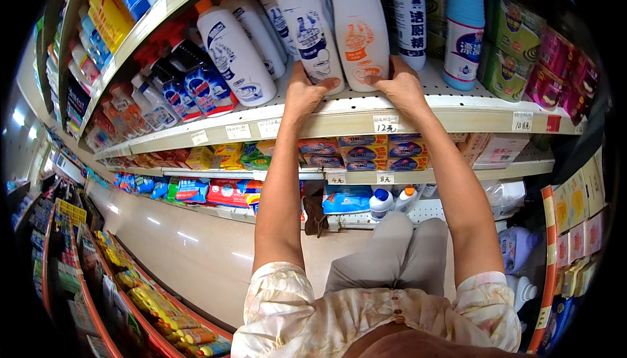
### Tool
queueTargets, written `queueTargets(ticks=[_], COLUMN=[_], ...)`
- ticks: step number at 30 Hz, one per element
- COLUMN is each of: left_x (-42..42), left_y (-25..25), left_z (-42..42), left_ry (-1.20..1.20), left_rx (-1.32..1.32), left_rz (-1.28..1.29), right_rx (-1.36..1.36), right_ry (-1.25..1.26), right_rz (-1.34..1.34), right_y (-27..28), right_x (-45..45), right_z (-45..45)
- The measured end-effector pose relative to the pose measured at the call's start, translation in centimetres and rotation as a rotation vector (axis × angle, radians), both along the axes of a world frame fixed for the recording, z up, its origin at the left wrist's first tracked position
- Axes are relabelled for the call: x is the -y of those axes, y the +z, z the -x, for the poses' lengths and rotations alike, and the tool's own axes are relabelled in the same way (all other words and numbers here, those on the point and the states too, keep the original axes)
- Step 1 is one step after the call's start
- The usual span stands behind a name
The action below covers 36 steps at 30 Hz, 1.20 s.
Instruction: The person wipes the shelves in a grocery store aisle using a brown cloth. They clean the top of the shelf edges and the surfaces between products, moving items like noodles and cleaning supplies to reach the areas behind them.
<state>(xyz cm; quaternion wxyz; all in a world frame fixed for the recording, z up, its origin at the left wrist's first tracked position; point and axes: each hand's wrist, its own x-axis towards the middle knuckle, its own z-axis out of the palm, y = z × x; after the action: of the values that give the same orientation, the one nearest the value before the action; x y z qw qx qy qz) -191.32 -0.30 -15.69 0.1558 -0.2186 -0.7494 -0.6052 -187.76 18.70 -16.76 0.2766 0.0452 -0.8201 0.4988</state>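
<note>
Both arms reach up to a white metal store shelf [352,108]. My left hand [306,89] is around the lower part of a white cleaner bottle with blue print and an orange cap [306,20], its thumb across the front. Beside it, my right hand [401,84] grips the base of a white cleaner bottle with orange print [360,30]. The two bottles stand upright close together at the shelf's front, and more white bottles are behind them. Right of my right hand stands a white bottle with a dark blue cap [410,20].
More white bottles [235,54] and dark-blue-labelled spray bottles [208,81] stand at left. A light blue bottle [463,40] and green boxes [509,44] are at right. Boxed soap [365,153] lies on the shelf below. Bottles fill an orange-edged shelf [166,309] at lower left.
</note>
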Motion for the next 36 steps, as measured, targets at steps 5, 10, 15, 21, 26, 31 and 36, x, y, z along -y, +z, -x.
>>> queueTargets(ticks=[5, 10, 15, 21, 26, 31, 36], left_x=[0.6, 0.5, 0.8, 0.6, 0.9, 1.5, 2.2], left_y=[-0.2, -0.2, -0.8, -0.8, -0.9, -0.9, -1.3], left_z=[0.4, 0.2, 0.9, 0.9, 0.7, 1.3, 4.5], left_ry=[0.011, 0.006, 0.025, 0.049, 0.062, 0.048, 0.164], left_rx=[-0.018, -0.044, -0.062, -0.131, -0.132, -0.172, -0.019], left_rz=[0.008, -0.006, -0.021, 0.030, 0.036, 0.061, -0.387], right_rx=[0.066, 0.088, 0.059, 0.068, 0.110, 0.116, 0.093], right_ry=[0.014, 0.031, 0.045, 0.004, 0.055, 0.036, -0.048], right_rz=[0.000, 0.024, 0.044, -0.001, 0.068, 0.047, -0.054], right_y=[0.7, 0.5, 0.3, 0.6, 0.9, 0.8, 0.9], right_x=[0.7, 0.4, 0.7, 0.5, 1.4, 1.2, 1.4], right_z=[-0.5, -0.3, 0.0, -0.2, -0.9, -0.8, -0.9])
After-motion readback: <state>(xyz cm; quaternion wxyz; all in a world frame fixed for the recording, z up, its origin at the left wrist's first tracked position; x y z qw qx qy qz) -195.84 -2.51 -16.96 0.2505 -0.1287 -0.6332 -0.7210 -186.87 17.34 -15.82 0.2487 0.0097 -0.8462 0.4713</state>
